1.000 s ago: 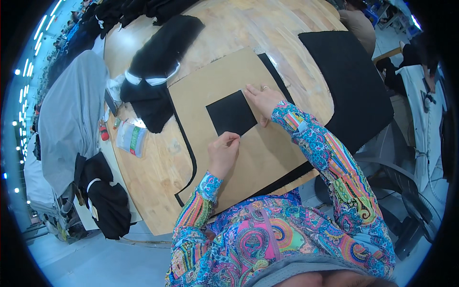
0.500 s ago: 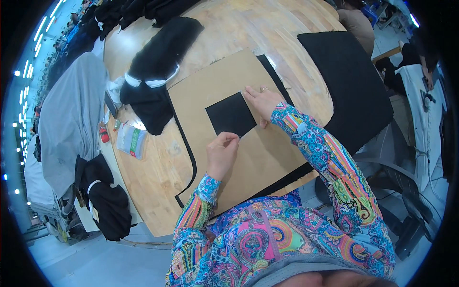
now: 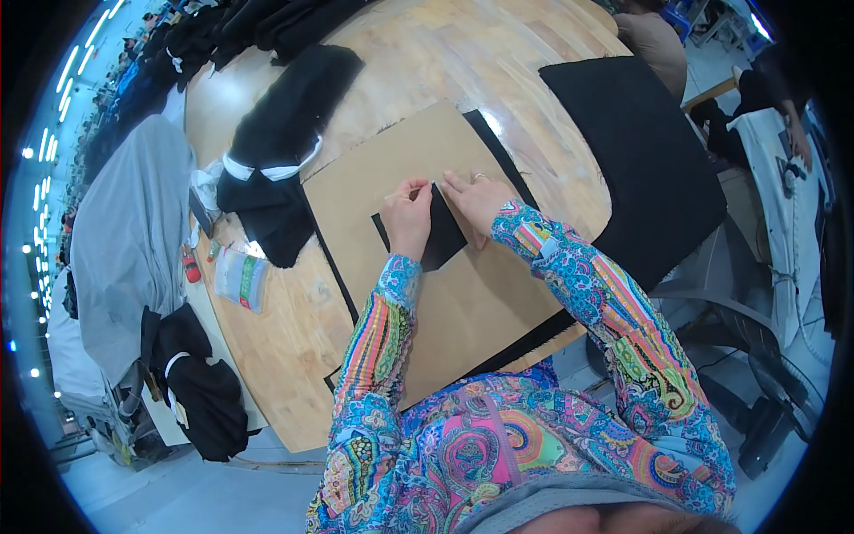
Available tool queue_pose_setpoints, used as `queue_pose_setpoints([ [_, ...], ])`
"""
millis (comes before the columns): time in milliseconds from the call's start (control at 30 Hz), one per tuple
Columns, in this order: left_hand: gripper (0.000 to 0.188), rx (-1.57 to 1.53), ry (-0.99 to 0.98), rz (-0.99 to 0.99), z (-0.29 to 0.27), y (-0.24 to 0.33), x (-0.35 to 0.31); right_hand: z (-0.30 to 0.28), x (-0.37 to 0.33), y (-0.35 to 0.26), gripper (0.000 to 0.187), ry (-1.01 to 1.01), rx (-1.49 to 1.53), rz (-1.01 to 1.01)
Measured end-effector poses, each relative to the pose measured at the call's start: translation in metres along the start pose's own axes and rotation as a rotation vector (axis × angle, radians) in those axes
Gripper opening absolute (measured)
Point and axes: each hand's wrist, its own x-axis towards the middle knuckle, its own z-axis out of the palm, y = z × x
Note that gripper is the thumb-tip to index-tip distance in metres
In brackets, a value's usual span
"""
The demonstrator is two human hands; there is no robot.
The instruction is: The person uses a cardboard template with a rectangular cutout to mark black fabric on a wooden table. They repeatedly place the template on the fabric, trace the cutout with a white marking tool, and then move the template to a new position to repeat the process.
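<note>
Left hand [image 3: 407,214] closed round a thin pale stick, resting on small black fabric piece [image 3: 436,236]. Right hand [image 3: 476,198] flat, fingers spread, pressing same piece at its upper edge. Piece lying mid brown cardboard sheet [image 3: 471,303] on wooden tabletop [image 3: 294,303]. Black garment w/ white trim [image 3: 267,178] just left of cardboard; big black cloth [image 3: 640,151] to the right; plastic packet [image 3: 240,278] near left edge.

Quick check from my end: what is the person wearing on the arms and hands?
Both arms are in long sleeves of a bright paisley print, mixing turquoise, pink, orange and yellow; the left sleeve also shows striped bands. The cuffs end at the wrists. The left hand and right hand are bare, with no gloves. A thin ring sits on one of the right hand's fingers. No watch or bracelet shows.
</note>
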Motion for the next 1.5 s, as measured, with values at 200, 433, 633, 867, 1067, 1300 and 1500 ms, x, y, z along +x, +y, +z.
queue_pose_setpoints([
  [200, 0.017, 0.084, 0.003, 0.025, 0.000, 0.001, -0.002, 0.002, 0.001, -0.001, 0.109, 0.007, 0.009, 0.003],
  [433, 0.017, 0.205, -0.014, 0.131, -0.001, 0.012, -0.002, -0.001, 0.000, -0.001, 0.109, -0.009, -0.003, 0.012],
  [633, 0.016, 0.338, -0.048, 0.216, -0.002, 0.011, 0.000, -0.002, 0.002, -0.004, 0.108, -0.041, 0.025, 0.021],
  [867, 0.009, 0.371, -0.069, 0.305, -0.003, 0.021, -0.016, -0.002, 0.003, -0.001, 0.109, -0.060, 0.061, 0.019],
  [1067, 0.003, 0.303, -0.188, 0.367, -0.012, 0.026, -0.054, -0.004, 0.003, -0.002, 0.109, -0.071, 0.058, 0.014],
  [1300, 0.004, 0.309, -0.298, 0.390, -0.019, 0.041, -0.086, -0.004, 0.000, 0.000, 0.115, -0.054, -0.023, 0.023],
  [1500, 0.010, 0.186, -0.257, 0.285, -0.034, 0.040, -0.086, -0.007, 0.001, -0.003, 0.112, -0.089, 0.059, 0.008],
])
